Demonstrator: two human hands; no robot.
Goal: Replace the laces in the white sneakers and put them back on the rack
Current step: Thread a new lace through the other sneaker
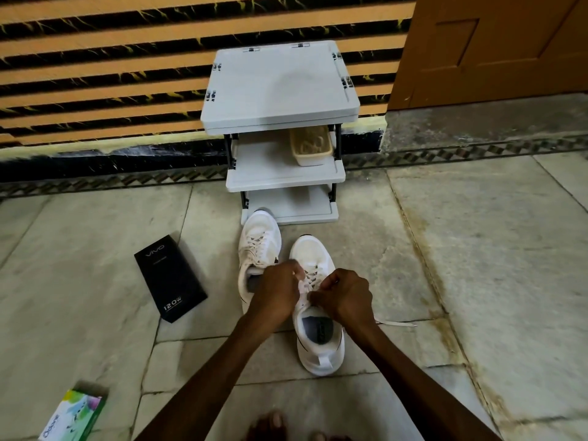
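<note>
Two white sneakers stand side by side on the stone floor in front of a grey three-tier rack (283,173). The left sneaker (259,243) is laced and its toe touches the rack's bottom shelf. Over the tongue of the right sneaker (318,338), my left hand (276,294) and my right hand (343,297) each pinch a part of its white lace (306,283). One loose lace end (396,324) trails on the floor to the right of that shoe.
A beige basket (310,144) sits on the rack's middle shelf. A black phone box (170,278) lies on the floor to the left, and a green and white box (74,415) lies at the lower left. My toes (273,424) show at the bottom edge. An orange door (490,49) stands at the back right.
</note>
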